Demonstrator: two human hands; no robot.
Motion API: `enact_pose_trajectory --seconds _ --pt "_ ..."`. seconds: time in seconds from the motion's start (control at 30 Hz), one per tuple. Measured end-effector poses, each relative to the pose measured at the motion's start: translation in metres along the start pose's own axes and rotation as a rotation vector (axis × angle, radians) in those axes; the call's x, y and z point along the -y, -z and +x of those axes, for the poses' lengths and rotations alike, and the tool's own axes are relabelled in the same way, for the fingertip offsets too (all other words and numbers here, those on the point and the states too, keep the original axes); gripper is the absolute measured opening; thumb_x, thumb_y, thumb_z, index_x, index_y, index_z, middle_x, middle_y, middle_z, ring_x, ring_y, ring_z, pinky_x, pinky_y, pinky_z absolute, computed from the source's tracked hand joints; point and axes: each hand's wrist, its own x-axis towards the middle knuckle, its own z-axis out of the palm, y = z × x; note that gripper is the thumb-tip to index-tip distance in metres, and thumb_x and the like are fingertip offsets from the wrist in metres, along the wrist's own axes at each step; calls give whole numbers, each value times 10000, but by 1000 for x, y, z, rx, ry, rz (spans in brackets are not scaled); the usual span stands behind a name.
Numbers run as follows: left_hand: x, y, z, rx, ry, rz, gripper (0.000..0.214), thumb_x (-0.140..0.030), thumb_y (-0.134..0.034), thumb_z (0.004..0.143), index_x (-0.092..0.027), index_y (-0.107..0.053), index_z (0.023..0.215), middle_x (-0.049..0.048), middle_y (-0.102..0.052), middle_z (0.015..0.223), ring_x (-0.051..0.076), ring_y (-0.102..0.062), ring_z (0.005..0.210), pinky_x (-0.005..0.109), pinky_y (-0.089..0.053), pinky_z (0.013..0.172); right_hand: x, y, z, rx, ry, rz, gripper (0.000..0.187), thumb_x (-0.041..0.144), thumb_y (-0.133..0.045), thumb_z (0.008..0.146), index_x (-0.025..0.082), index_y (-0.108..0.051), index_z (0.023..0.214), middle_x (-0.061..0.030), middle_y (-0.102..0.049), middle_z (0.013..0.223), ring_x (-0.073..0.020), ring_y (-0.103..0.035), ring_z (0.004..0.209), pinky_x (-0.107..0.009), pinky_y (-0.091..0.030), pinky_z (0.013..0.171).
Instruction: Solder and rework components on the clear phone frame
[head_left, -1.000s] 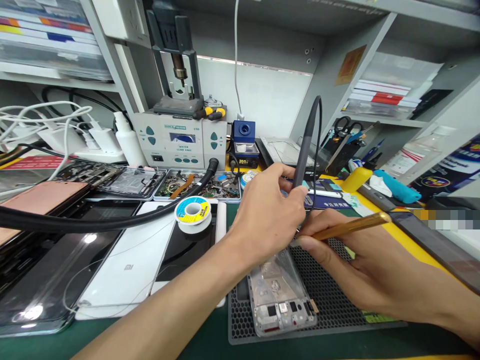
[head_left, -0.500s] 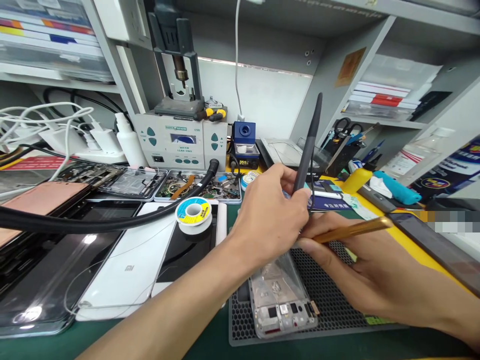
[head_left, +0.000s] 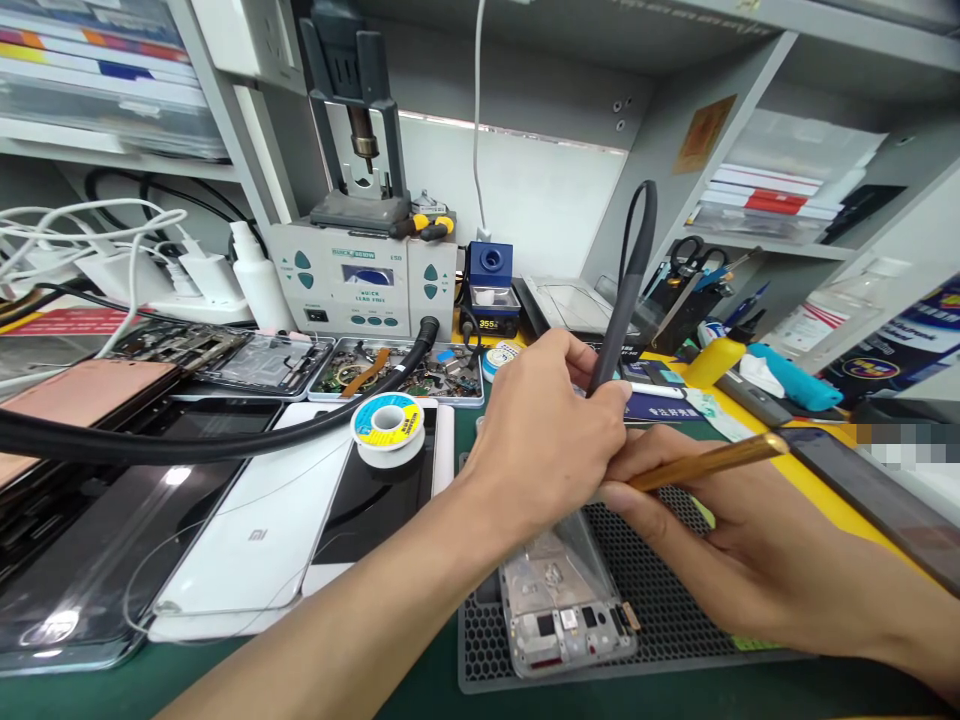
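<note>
L hand [head_left: 544, 440] has its fingers closed round a dark pen-like tool [head_left: 624, 300], back end up. R hand [head_left: 712, 525] pinches a gold stick [head_left: 705, 463] just beside it. Can't see either tip. Phone w/ its insides showing [head_left: 562, 595] lies near, under the hands, on a dark mat [head_left: 660, 620] w/ holes. Wire spool [head_left: 388, 432] is left, on a white & black phone [head_left: 382, 510]. Gray box [head_left: 322, 280] w/ btns is far left.

The phone frame [head_left: 553, 575] lies on the mat [head_left: 667, 610]; left of it, the spool [head_left: 387, 441] sits before the tray [head_left: 457, 403].
</note>
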Motion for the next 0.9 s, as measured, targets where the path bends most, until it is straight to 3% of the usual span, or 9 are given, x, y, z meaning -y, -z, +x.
enact_pose_trajectory --seconds 0.27,0.4,0.9 --pt "-1 -2 1 -25 -48 28 131 -214 -698 850 -235 -575 812 12 -732 863 194 -680 824 354 -502 785 -4 -3 -1 8 -1 34 152 134 -523 1044 251 -553 952 -32 -702 870 -221 -749 808 -323 -585 695" --pt "-1 -1 2 -15 -54 23 137 -204 -703 851 -230 -574 815 15 -728 874 191 -677 824 347 -503 776 -4 -3 -1 52 9 11 161 108 -520 1048 249 -563 984 -25 -720 929 -195 -726 789 -323 -586 753" --pt "2 -3 3 -23 -66 9 141 -209 -707 844 -235 -573 813 13 -732 848 194 -684 824 346 -510 783 -5 -4 1 75 10 -8 152 136 -526 1055 256 -543 963 -32 -738 907 -213 -734 774 -344 -592 719"
